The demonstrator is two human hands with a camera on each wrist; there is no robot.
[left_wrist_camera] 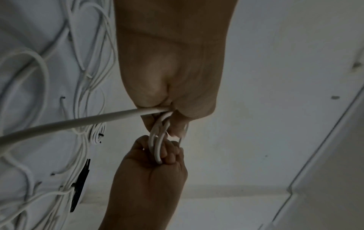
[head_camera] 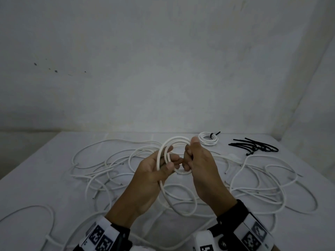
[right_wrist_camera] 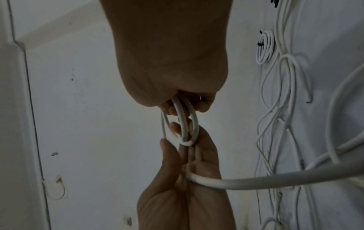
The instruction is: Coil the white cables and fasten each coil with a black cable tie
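Both hands are raised above the middle of the table (head_camera: 45, 160), working one white cable into a coil (head_camera: 174, 153). The left hand (head_camera: 154, 171) has its fingers and thumb curled round the near-left side of the coil, and the cable's loose length (head_camera: 174, 198) drops from under this palm to the table near the front edge. The right hand (head_camera: 199, 160) grips the coil's right side with its fingers bent round the loops and its thumb up against the top of the coil. The wrist views show the same coil (left_wrist_camera: 157, 144) held between the two fists, the loops (right_wrist_camera: 185, 123) passing through both.

Many loose cables (head_camera: 101, 169) lie tangled across the table from left to right. Toward the back right corner rests a finished coil (head_camera: 208, 139) bound with a black tie, and just right of it lies a bundle of black ties (head_camera: 253, 144), apart from the coil.
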